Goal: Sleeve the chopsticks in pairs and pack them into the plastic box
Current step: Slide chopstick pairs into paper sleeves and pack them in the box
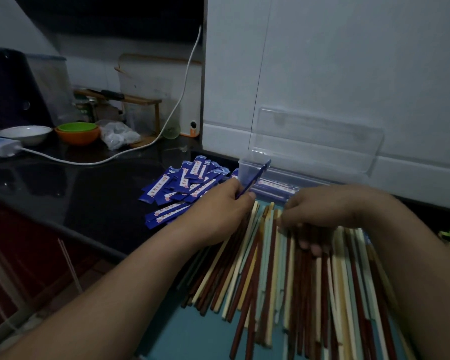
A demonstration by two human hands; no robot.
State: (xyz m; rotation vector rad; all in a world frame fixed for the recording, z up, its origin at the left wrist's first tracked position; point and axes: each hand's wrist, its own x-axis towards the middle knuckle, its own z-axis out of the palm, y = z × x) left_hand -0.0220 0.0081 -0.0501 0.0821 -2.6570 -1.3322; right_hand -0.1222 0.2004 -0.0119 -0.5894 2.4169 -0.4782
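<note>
one blue sleeve [258, 174] pinched between left fingers [250, 195]; right fingers [314, 247] curled round chopsticks [270, 268].

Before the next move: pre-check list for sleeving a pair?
1. Sleeve in left hand: ok, pinched.
2. Right hand on chopsticks: ok, resting on the pile.
3. Exactly two picked out: cannot tell, the hand hides them.
4. Sleeve mouth open: cannot tell.
5. Box open: ok, lid up.
6. Spare sleeves: ok, piled left of the box.
</note>
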